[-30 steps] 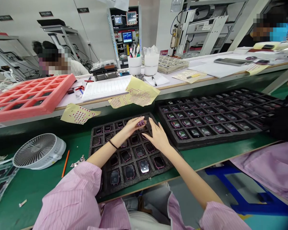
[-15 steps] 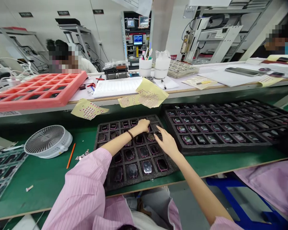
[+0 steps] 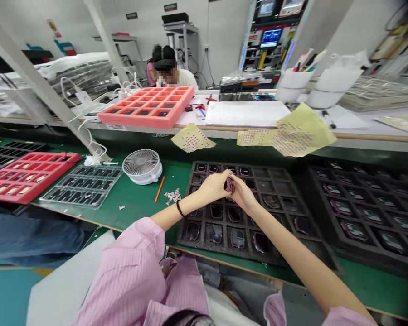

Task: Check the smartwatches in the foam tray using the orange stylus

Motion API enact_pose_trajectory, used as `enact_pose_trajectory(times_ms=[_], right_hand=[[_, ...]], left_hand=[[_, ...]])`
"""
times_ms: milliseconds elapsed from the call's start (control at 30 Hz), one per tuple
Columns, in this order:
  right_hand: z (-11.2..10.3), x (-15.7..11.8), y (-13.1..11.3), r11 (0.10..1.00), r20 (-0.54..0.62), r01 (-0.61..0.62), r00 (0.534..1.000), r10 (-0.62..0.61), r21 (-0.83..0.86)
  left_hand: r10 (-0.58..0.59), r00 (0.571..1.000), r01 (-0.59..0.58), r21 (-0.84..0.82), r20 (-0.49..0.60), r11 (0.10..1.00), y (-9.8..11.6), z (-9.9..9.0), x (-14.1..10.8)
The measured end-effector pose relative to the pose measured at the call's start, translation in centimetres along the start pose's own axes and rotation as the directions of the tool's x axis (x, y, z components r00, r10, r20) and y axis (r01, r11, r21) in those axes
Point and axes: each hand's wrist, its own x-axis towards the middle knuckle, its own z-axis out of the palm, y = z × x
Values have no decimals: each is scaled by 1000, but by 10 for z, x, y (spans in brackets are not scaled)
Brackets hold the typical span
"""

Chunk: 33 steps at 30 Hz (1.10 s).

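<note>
A small smartwatch case (image 3: 229, 184) with a purple-pink rim is held up between my two hands, tilted and partly covered by fingers. My left hand (image 3: 218, 184), with a dark band on its wrist, pinches it from the left. From the other side my right hand (image 3: 244, 194) closes on the same piece, its fingertips meeting the left ones. Both are just above a black foam tray (image 3: 281, 189) divided into square pockets. Several pockets hold dark-faced watch cases (image 3: 237, 237) with purple rims; others at the back right are bare.
A second black foam tray (image 3: 329, 235) of watch parts lies on the right. To the left are a white fan (image 3: 143, 166), an orange stick (image 3: 159, 189), small scraps (image 3: 173, 195) and a clear tray (image 3: 100, 195). A pink foam tray (image 3: 177, 113) rests on the raised shelf.
My left hand has come up from the tray with a watch case, and my right hand has gone from spread to closed on it. The view has swung left.
</note>
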Motion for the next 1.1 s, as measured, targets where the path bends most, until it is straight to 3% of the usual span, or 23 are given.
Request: enact_pose_trajectory(times_ms=[100,200,367,533,600,700,767,867,967,1100], right_hand=[[19,-2,2,998,92,48,994,-51,36],[32,-7,3,998,145,51,988,-57,47],[58,-10,6,992,189,-118,976,109,37],[81,-6,20,983,150,-177,972,182,-47],[83,-4,26,982,136,-187,973,186,-13],[78,0,31,960,166,-264,955,246,95],[71,2,32,922,184,-335,936,301,193],[65,3,31,876,187,-378,924,334,300],[65,1,31,868,191,-382,922,336,316],[67,-1,31,904,215,-334,935,282,267]], left_hand=[[-66,997,60,-114,-50,992,-17,-36,-20],[-165,985,145,-292,-43,945,-33,-57,-38],[-189,975,174,-131,-116,976,-40,-58,-64],[-198,978,190,-105,-73,976,-27,-45,-76],[-169,985,164,-162,-19,973,-27,-52,-79],[-116,993,114,-210,3,971,-41,-82,-84],[-155,982,152,-33,-112,988,-59,-102,-89],[-247,969,243,324,-29,914,-93,-115,-96],[-262,964,220,425,44,878,-117,-107,-99],[-237,967,157,515,92,842,-133,-95,-95]])
